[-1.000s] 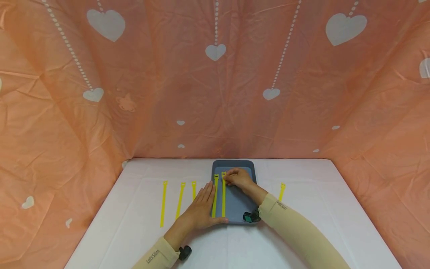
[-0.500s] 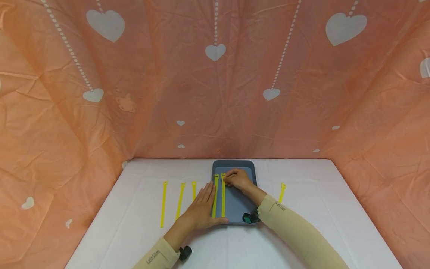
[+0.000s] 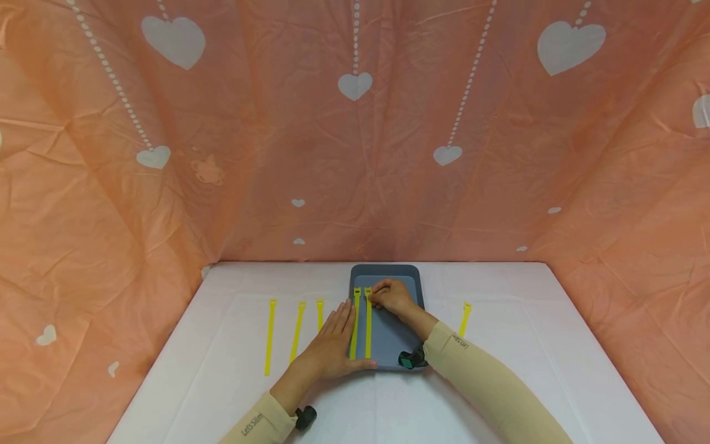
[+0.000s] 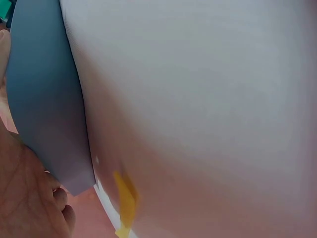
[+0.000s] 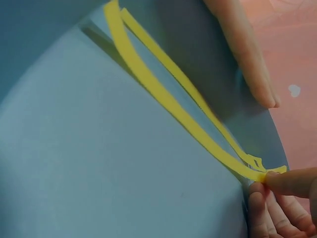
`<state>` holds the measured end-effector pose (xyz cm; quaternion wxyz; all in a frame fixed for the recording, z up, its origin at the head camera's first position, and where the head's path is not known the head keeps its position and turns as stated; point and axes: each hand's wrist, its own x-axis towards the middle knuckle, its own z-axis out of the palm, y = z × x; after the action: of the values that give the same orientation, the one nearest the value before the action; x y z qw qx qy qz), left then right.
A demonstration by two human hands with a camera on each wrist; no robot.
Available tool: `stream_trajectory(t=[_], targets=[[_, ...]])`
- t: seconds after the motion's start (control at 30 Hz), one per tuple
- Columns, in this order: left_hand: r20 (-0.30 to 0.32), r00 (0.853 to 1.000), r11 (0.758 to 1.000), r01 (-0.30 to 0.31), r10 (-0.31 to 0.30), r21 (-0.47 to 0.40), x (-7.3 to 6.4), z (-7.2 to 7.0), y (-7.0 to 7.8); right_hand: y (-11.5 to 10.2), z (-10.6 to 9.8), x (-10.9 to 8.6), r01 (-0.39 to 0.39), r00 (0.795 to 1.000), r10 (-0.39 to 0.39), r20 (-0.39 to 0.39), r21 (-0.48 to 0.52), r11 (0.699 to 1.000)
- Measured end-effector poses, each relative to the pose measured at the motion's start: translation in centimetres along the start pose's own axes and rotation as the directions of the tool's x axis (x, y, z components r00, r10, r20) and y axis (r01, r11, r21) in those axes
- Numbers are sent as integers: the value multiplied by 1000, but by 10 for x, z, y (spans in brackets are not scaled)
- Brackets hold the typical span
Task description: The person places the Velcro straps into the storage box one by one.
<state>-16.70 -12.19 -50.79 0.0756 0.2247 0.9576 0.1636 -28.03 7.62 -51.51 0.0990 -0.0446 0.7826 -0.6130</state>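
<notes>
A peach cloth point(image 3: 310, 154) with white hearts is hanging behind a white table point(image 3: 194, 357). In a blue-grey tray point(image 3: 385, 269), a yellow strap point(image 3: 368, 333) is lying lengthwise, its slotted head pointing away from the person and its long axis running near to far. The right hand point(image 3: 395, 297) is pinching it near that head. Just left, a second strap point(image 3: 355, 322) is lying nearly parallel. The left hand point(image 3: 333, 345) is resting against the tray's left side, fingers straight, thumb spread. Both sleeves point(image 3: 488, 376) are showing "Let's Slim" in dark lettering.
</notes>
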Motion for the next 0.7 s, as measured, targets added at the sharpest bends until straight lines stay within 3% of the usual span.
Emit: stream_trajectory(t=[0.7], targets=[[-1, 1000, 1000, -1, 1, 4, 0, 0, 0, 3, 0, 3, -3, 1000, 2, -12, -93, 996]])
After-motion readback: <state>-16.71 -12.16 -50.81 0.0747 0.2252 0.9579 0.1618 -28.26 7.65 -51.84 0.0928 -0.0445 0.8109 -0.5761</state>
